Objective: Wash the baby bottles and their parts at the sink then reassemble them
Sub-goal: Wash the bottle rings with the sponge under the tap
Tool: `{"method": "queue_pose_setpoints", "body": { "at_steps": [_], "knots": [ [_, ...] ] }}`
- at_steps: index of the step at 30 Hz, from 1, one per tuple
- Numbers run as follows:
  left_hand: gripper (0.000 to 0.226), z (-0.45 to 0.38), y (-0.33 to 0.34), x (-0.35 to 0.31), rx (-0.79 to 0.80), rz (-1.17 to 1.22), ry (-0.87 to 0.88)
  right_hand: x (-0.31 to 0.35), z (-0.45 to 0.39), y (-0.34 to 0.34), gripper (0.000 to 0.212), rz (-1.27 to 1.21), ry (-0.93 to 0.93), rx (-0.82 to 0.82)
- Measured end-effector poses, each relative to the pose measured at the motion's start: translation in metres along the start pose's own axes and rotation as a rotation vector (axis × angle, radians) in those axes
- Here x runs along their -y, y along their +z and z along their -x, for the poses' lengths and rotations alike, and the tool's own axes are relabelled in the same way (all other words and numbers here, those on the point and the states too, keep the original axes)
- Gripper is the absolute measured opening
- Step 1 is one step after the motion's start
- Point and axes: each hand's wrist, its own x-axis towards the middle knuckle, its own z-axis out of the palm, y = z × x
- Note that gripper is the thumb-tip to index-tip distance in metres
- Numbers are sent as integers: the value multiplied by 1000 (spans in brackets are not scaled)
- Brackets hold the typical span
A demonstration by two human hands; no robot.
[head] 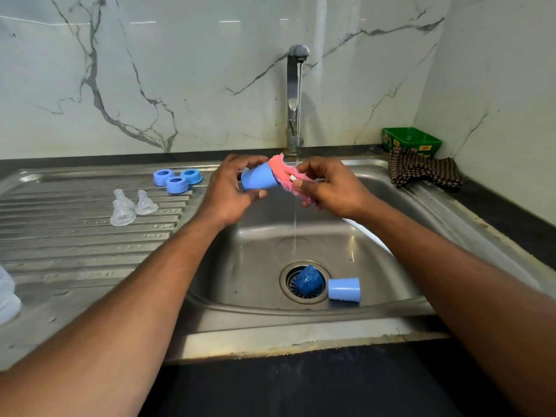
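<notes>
- White marble-look wall tiles with grey veins behind; stainless steel sink [376,188] set in a dark counter, ribbed draining board [75,236] on the left.
- Part of a clear bottle [7,293] at the far left edge, cut off by the frame.
- Three clear silicone teats [131,207] lying close together on the ribs of the draining board.
- Three blue screw rings [177,179] clustered just behind the teats, round and matt.
- Left hand [231,191] curled round a light blue cap [258,180], smooth, tapered, held on its side above the basin with its open end facing right.
- Pink scrub pad [285,176], fuzzy, pressed against the cap's open end.
- Thin stream of water running from the chrome tap [293,100], passing just beside the pad.
- Right hand [334,188] pinching the pad between thumb and fingers, touching the cap through it.
- Darker blue cap [308,279], wet and speckled, sitting on the drain strainer.
- Second light blue cap [344,289] on its side just right of the drain.
- Brown checked cloth [421,171] draped on the sink's right rim; green tub [410,141] behind it.
</notes>
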Motion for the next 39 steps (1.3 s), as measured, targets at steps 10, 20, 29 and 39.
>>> {"method": "queue_pose_setpoints", "body": {
  "at_steps": [10, 20, 29, 39],
  "knots": [
    [61, 2, 7, -16, 195, 43, 13, -8, 5, 14, 27, -68, 33, -112],
    [52, 12, 13, -19, 89, 484, -361, -14, 19, 7, 49, 5, 476, 50],
    [24, 4, 14, -34, 104, 876, -460, 3, 15, 13, 15, -264, 130, -76],
    [41, 1, 31, -53, -140, 986, -451, 2, 17, 23, 85, 149, 321, -258]
  ]
}}
